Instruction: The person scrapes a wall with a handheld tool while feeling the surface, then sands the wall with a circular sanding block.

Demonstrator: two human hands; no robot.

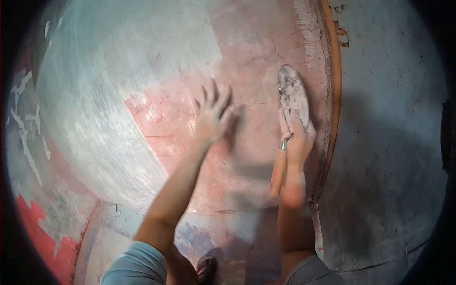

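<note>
My right hand (298, 135) is closed round the lower part of a trowel's blade, fingers lying over its face. The trowel (293, 90) has a long, rounded metal blade smeared with whitish material and pointing up. Below the hand hangs its wooden handle (279, 171), joined by a metal collar. Slightly blurred, my left hand (212, 118) holds nothing. Its fingers are spread in front of the pinkish wall patch (164, 126), casting a shadow to the right. Pale, streaky coating (95, 109) covers the wall to the left of that patch and above it.
An orange-brown edge strip (336, 85) runs down the right of the pinkish surface. Beyond it stands a blue-grey wall (384, 95) with dark shadows. Red peeling paint (42, 237) shows at lower left. My foot in a dark sandal (206, 268) is at the bottom.
</note>
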